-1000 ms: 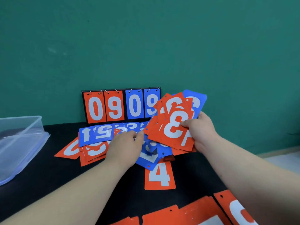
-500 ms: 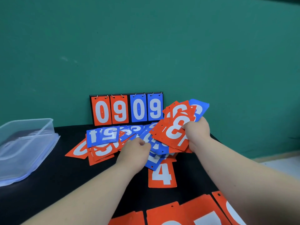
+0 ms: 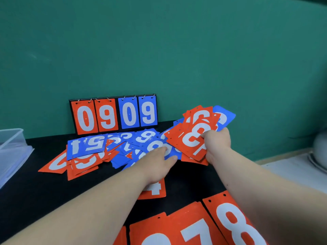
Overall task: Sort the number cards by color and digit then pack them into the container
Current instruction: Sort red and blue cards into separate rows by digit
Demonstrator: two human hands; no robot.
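A loose heap of red and blue number cards (image 3: 99,151) covers the middle of the black table. My right hand (image 3: 216,144) grips a fanned bunch of mostly red cards (image 3: 192,137), a red 3 on top and a blue card at the back, lifted above the heap. My left hand (image 3: 157,161) reaches flat over blue cards (image 3: 154,146) in the heap, fingers straight and touching them. A red 4 (image 3: 155,190) lies partly under my left wrist. Red cards 7 (image 3: 191,232) and 8 (image 3: 235,225) lie in a row at the near edge.
A clear plastic container (image 3: 12,151) stands at the left edge of the table. A flip scoreboard (image 3: 113,114) reading 09 in red and 09 in blue leans against the green wall. A white surface with a grey object (image 3: 320,147) lies to the right.
My left hand has slid right and forward across the heap, its fingers now stretched over the blue cards. My right hand still holds the fanned bunch in about the same place.
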